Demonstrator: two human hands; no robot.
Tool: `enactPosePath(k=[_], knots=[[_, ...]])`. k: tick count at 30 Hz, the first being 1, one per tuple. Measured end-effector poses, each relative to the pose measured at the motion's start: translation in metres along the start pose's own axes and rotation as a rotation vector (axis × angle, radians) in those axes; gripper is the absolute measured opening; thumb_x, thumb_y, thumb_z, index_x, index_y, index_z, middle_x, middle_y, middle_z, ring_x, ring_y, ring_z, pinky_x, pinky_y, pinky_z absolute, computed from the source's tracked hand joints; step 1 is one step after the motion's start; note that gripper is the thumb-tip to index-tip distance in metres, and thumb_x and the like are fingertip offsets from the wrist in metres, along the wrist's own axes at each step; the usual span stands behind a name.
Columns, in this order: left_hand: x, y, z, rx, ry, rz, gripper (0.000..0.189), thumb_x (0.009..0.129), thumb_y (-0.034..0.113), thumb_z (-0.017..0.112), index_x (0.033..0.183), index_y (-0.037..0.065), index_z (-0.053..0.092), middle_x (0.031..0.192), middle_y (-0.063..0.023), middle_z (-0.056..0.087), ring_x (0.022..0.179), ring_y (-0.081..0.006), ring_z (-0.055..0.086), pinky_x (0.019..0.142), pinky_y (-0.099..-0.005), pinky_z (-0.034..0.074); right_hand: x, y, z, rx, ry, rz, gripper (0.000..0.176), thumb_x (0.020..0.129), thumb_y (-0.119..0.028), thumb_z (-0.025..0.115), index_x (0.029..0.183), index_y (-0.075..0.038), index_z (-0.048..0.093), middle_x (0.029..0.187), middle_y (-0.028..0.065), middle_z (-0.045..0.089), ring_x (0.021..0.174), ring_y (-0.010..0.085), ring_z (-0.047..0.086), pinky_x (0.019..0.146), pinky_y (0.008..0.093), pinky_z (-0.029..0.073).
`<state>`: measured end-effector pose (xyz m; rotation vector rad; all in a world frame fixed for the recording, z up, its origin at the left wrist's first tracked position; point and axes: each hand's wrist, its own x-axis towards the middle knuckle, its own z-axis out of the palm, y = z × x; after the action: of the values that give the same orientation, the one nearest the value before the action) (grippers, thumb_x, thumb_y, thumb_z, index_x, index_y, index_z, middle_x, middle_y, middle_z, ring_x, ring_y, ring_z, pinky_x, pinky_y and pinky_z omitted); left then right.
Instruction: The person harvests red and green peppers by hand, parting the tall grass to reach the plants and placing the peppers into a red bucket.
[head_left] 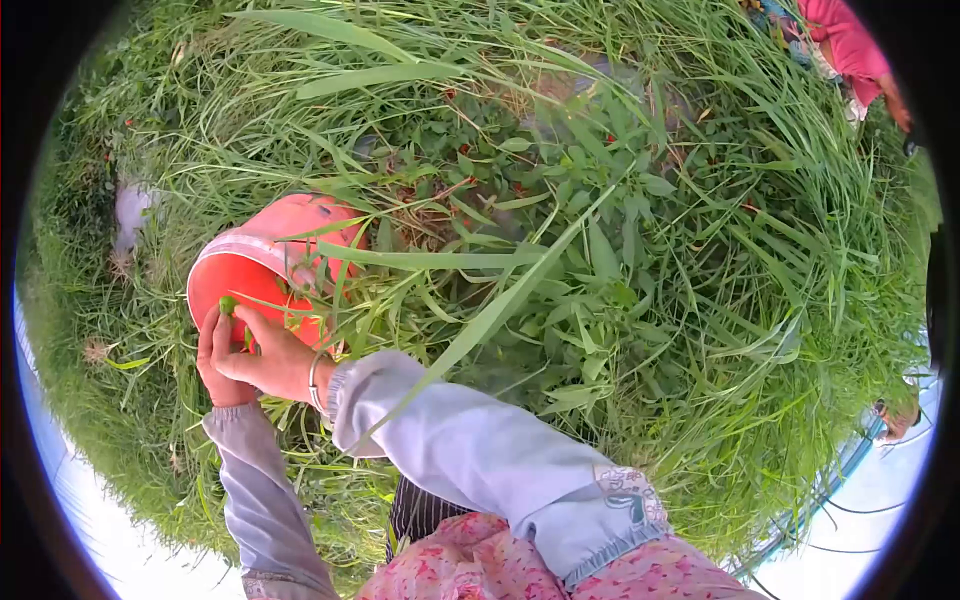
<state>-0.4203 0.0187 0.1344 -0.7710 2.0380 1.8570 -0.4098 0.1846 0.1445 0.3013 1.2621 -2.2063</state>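
Observation:
My right hand, with a silver bangle at the wrist, reaches across to the mouth of a tilted red bucket. Between its fingertips is a small green piece, rounded and plant-like. Close against it, my left hand is partly covered by the right one, its fingers curled in and held together. What the left fingers hold is hidden. Both hands overlap the bucket's near rim, and grass blades lie across the opening. Pale grey-blue sleeves cover both forearms.
Leafy green plants with small red fruits stand to the right of the bucket. Long grass surrounds them, and one long blade crosses in front of my right sleeve. Another person in a pink top is at the upper right.

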Motion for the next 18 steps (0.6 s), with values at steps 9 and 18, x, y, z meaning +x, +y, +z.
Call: enactPosePath(k=[9, 18], knots=[[0.012, -0.005, 0.024, 0.437, 0.086, 0.064, 0.028, 0.09, 0.017, 0.053, 0.114, 0.003, 0.057, 0.106, -0.0041, 0.061, 0.092, -0.0122, 0.058, 0.075, -0.0252, 0.047, -0.064, -0.078, -0.129, -0.657, 0.268, -0.359, 0.013, 0.077, -0.013, 0.059, 0.085, -0.003, 0.058, 0.078, 0.0104, 0.06, 0.07, 0.0303, 0.059, 0.061, 0.0408, 0.047], [-0.02, 0.003, 0.191, 0.407, -0.271, 0.47, 0.019, 0.089, 0.006, 0.054, 0.106, 0.001, 0.06, 0.098, -0.0034, 0.061, 0.084, -0.009, 0.057, 0.068, -0.0224, 0.047, -0.11, -0.114, -0.375, -1.35, 0.667, 0.536, 0.088, 0.067, -0.032, 0.075, 0.136, -0.006, 0.026, 0.134, 0.0234, 0.035, 0.11, 0.0383, 0.05, 0.091, 0.0453, 0.042]])
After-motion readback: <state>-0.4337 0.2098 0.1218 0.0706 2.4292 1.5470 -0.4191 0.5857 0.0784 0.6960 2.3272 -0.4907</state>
